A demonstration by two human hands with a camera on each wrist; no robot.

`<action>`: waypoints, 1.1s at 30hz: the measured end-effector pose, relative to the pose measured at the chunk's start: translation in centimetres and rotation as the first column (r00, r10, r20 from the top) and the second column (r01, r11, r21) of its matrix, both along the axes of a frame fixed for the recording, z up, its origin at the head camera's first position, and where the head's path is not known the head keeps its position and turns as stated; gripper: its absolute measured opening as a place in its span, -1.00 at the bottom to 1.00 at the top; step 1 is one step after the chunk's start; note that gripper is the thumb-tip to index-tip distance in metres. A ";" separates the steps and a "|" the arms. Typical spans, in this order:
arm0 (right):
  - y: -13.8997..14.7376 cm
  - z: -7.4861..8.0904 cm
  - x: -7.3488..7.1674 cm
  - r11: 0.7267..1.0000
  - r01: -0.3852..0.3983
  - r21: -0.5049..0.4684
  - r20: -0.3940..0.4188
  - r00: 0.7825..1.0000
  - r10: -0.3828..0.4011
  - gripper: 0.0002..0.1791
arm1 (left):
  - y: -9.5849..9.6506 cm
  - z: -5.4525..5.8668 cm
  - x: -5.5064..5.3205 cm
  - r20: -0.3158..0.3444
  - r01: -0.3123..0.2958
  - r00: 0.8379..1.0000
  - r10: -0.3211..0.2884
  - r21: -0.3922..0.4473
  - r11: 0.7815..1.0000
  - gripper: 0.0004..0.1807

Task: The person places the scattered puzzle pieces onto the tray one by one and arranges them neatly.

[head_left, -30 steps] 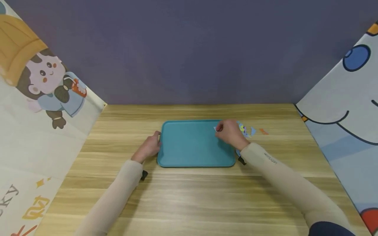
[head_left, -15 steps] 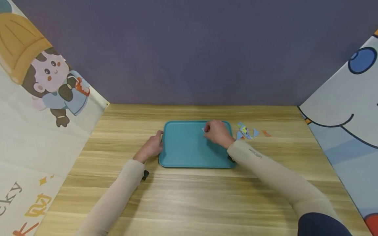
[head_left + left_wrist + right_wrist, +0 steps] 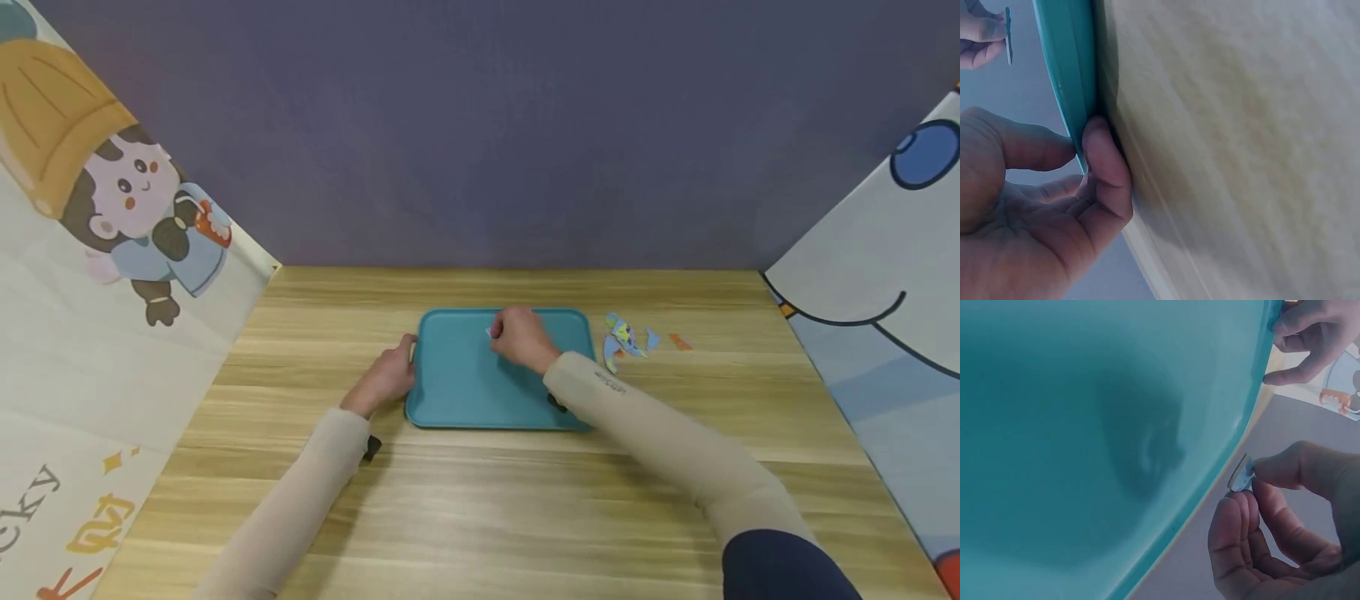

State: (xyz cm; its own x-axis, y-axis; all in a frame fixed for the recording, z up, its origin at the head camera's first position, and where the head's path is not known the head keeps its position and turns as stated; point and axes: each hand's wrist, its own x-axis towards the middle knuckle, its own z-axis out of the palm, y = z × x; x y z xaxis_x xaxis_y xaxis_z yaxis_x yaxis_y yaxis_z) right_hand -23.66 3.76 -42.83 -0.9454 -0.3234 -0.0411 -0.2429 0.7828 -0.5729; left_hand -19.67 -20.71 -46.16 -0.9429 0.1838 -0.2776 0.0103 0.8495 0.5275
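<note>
A teal rectangular tray (image 3: 457, 392) lies on the wooden table. My left hand (image 3: 386, 375) pinches its left rim, thumb on top and fingers curled underneath; the left wrist view shows the tray rim (image 3: 1072, 75) between them. Above the tray's upper middle, my right hand (image 3: 522, 340) holds a small flat light-blue puzzle piece (image 3: 1242, 474) between thumb and fingertips. In the right wrist view this piece is held apart from the tray surface, and the hand's shadow falls on the tray. Most of the piece is hidden by fingers in the head view.
Right of the tray lies a loose pile of colourful puzzle pieces (image 3: 624, 335). A blue piece (image 3: 652, 339) and an orange piece (image 3: 681, 342) lie farther right. A dark wall (image 3: 517, 150) rises behind the table, with printed panels on both sides.
My right hand has moved left across the tray with the puzzle piece, uncovering more of the pile. My left hand stays on the tray's left rim.
</note>
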 end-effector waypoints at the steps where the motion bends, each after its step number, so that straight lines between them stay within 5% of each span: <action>1: -0.3 -0.1 -0.1 1.000 -0.001 0.000 0.005 1.000 0.001 -0.96 | 0.0 0.0 0.0 0.000 0.000 1.000 0.000 -0.002 1.000 -0.43; 19: -5.6 -2.3 -1.1 0.998 -0.033 -0.045 -0.008 0.999 0.033 -0.97 | 0.2 0.1 0.3 -0.037 0.007 0.999 -0.008 -0.014 1.000 -0.48; 33: -8.1 -2.9 -1.6 0.998 -0.022 0.060 0.024 0.999 0.021 -0.96 | 0.2 -0.2 0.1 -0.050 0.001 0.999 -0.003 -0.029 1.000 -0.49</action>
State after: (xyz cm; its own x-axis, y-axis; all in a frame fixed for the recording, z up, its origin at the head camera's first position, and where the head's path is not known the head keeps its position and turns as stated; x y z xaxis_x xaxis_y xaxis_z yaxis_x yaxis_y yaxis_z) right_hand -25.30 -4.34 -45.77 -0.9368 -0.3398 -0.0834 -0.2469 0.8110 -0.5304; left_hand -19.56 -20.56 -46.39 -0.9553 0.1781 -0.2358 0.0373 0.8643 0.5016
